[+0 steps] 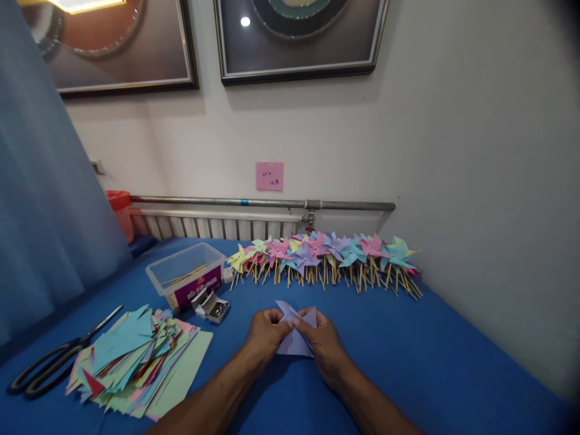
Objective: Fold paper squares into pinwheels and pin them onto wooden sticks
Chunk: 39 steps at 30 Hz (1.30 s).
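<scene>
A purple paper square [294,344] with cut, partly folded corners is held between both hands above the blue table. My left hand [266,332] pinches its left side, thumb pointing toward the middle. From the other side my right hand [324,344] grips the paper with thumb and fingers, and the two thumbs nearly meet at the centre. Beyond the hands stand many finished paper pinwheels [307,258] on thin sticks, laid in a long row. A small open box of metal pins [219,309] lies to the left of the hands.
A clear plastic tub [199,281] with several sticks stands behind the pin box. At left are a pile of coloured paper sheets [131,356] and black-handled scissors [63,356]. A radiator [217,227] and pipe run along the wall; a blue curtain [49,181] hangs left.
</scene>
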Motion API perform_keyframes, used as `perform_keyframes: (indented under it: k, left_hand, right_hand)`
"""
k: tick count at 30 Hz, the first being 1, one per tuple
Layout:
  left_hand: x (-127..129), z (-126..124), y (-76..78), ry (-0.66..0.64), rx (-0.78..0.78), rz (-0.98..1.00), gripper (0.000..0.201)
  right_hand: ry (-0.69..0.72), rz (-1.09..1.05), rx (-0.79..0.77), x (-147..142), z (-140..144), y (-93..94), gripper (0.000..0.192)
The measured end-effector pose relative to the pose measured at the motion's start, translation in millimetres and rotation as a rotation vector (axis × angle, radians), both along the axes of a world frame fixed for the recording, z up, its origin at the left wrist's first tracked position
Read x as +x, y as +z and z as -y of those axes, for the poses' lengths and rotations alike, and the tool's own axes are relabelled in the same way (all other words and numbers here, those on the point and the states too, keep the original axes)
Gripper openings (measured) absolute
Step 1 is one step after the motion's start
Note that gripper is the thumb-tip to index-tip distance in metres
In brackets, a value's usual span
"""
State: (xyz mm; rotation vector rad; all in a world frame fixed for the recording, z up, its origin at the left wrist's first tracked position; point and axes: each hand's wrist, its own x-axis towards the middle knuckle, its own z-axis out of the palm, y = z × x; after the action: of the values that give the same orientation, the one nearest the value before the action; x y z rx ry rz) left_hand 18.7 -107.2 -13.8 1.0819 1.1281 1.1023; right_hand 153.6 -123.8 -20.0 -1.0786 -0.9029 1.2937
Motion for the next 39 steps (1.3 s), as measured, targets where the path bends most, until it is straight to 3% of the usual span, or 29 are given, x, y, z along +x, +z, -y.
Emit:
perform_keyframes:
  k: [8, 12, 20, 26, 34, 39]
  left_hand:
    - [-3, -2, 5.5, 0.035, -0.055, 0.055, 0.02]
    - [-12, -8, 9.5, 0.034, -0.112, 0.19, 0.02]
    - [-21, -14, 11.6, 0.026, -0.122, 0.252, 0.022]
    - [-19, -14, 9.6, 0.071, -0.139, 0.217, 0.023]
    - [-18, -12, 14.1, 0.087, -0.143, 0.206, 0.018]
    - [-20, -13, 11.3, 0.054, -0.124, 0.183, 0.018]
  right_hand:
    - [0.058, -0.12, -0.017, -1, 4, 9.5, 0.038]
    - [0.141, -0.224, 0.013, 2, 4, 17.8, 0.04]
    - [0.191, -0.129, 0.082, 3, 4, 18.2, 0.086]
    - [0.199, 0.081, 0.215, 6, 1, 13.4, 0.051]
    - [0.153, 0.232, 0.274, 13, 6, 18.8, 0.054]
    - [0.214, 0.409, 0.269, 15, 7, 23.2, 0.028]
